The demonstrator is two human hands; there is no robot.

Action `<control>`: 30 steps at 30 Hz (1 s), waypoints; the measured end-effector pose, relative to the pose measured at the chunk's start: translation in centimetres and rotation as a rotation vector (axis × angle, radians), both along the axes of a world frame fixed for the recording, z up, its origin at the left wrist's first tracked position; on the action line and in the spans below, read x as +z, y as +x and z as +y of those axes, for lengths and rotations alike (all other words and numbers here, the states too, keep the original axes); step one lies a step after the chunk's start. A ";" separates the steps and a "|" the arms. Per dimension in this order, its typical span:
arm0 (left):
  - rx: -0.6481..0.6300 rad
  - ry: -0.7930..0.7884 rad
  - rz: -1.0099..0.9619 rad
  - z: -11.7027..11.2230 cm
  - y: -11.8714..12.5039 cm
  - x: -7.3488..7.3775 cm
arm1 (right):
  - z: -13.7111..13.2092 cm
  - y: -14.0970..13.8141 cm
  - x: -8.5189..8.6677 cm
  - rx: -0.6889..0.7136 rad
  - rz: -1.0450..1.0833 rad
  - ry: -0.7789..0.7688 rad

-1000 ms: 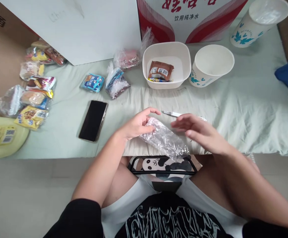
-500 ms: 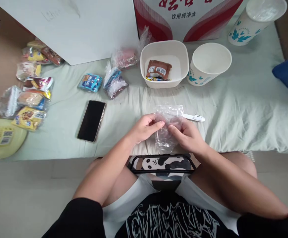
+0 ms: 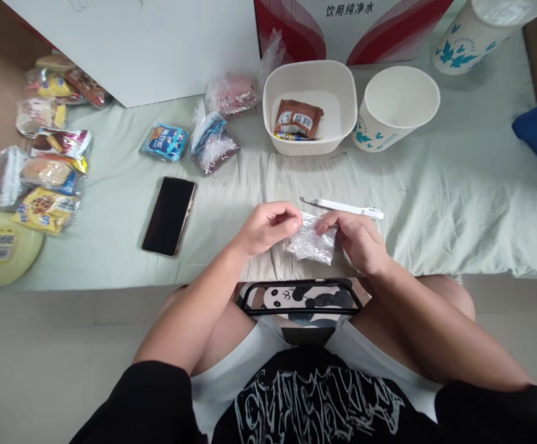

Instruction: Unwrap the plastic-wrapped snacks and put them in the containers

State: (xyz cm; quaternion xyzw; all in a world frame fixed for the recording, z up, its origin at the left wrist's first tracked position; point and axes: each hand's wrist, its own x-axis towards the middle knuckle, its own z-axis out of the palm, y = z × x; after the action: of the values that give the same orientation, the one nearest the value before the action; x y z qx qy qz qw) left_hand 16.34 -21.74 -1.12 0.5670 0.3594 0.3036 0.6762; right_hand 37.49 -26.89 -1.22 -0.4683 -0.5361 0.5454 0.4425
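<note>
I see L hand [image 3: 268,229] pinching clear plastic bag [image 3: 313,245], R hand [image 3: 362,242] likewise; drifting fwd could mean a nick off white-handled cutter [image 3: 345,207].

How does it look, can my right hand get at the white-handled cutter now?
Probably yes: the white-handled cutter lies on the cloth just beyond your right hand, with nothing seen lying on it, though that hand is at the clear plastic.

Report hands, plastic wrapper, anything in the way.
Left hand pinched at crumpled clear plastic wrapper; right hand touching its other side. White craft knife close beyond right hand, not blocking.
</note>
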 end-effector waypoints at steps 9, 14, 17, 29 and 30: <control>0.158 0.086 -0.092 -0.3 0.8 -0.3 | -0.1 -0.9 0.1 -0.083 0.110 -0.112; -0.022 0.053 0.009 -0.2 1.7 0.0 | -0.3 -0.8 0.8 -0.136 -0.045 0.069; -0.007 0.093 0.054 -0.3 1.7 0.1 | -0.5 -0.9 0.7 -0.124 -0.096 0.080; 0.076 0.102 0.014 0.2 -0.4 0.8 | 9.9 6.9 8.6 -0.764 -1.014 0.340; 0.065 0.104 0.025 0.2 -0.3 0.8 | 11.2 7.0 9.7 -0.678 -1.212 0.283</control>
State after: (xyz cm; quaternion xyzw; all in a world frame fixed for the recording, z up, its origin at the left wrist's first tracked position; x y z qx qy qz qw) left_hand 16.03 -21.57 -0.30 0.5929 0.3701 0.3365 0.6311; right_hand 44.46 -15.68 8.49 -0.7684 -0.5786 -0.0540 0.2682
